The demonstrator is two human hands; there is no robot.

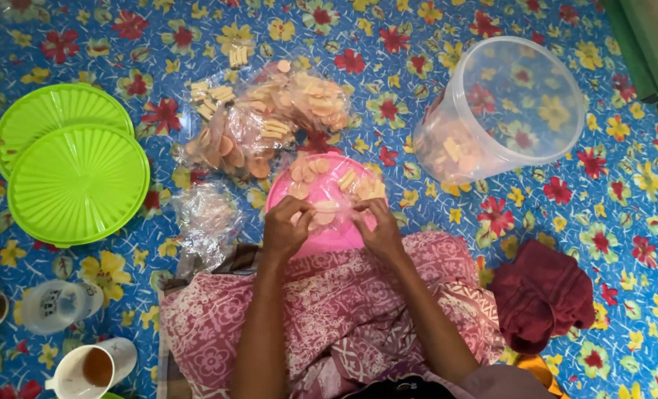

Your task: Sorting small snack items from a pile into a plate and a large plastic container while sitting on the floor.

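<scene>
My left hand (pixel 286 229) and my right hand (pixel 377 225) meet over a pink plate (pixel 336 236) that rests at the edge of my patterned lap. Together they pinch a small clear bag of round crackers (pixel 326 212). More loose crackers (pixel 308 172) and stick-shaped ones (pixel 358 183) lie on the far half of the plate. Just beyond the plate sits a heap of clear bags filled with crackers (pixel 270 122).
Two green lids (pixel 74 181) overlap at the left. A clear plastic tub (pixel 503 111) lies tilted at the upper right with crackers inside. A dark red cloth (pixel 543 295), an empty clear bag (pixel 207 222), a mug of brown drink (pixel 92 367) and a white cup (pixel 55 304) sit on the floral mat.
</scene>
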